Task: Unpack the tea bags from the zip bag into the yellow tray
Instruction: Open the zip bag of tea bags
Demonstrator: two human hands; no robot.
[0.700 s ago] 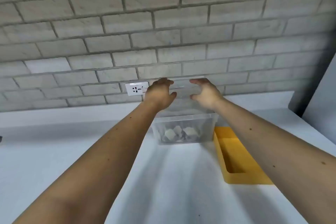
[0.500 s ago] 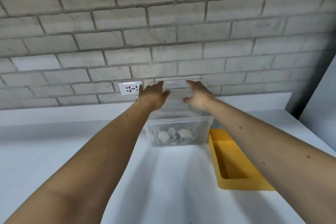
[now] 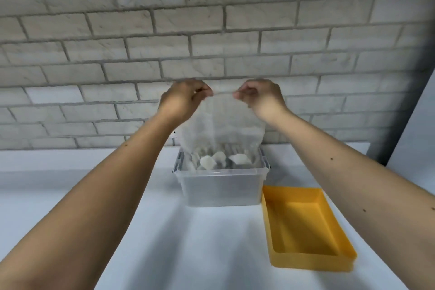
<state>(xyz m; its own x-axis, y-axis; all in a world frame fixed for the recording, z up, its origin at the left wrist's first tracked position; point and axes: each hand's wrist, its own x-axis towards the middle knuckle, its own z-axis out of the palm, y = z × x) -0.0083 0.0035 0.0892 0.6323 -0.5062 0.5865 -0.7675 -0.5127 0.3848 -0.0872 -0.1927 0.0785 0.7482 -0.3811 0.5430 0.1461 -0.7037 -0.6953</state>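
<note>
The zip bag (image 3: 221, 125) is held upright by its top edge, its lower end at the rim of the clear bin (image 3: 221, 189); the tea bags (image 3: 220, 159) are gathered at its bottom. The film is judged thin, limp and light, best taken at the stiffer zip strip. That strip is pinched by the left hand (image 3: 182, 99) at 11 o'clock and the right hand (image 3: 259, 96) at 1 o'clock. The yellow tray (image 3: 303, 226) is noted at 4 o'clock of the bin.

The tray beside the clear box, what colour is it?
Plain yellow, seen in the head view: the tray has no pattern.
</note>
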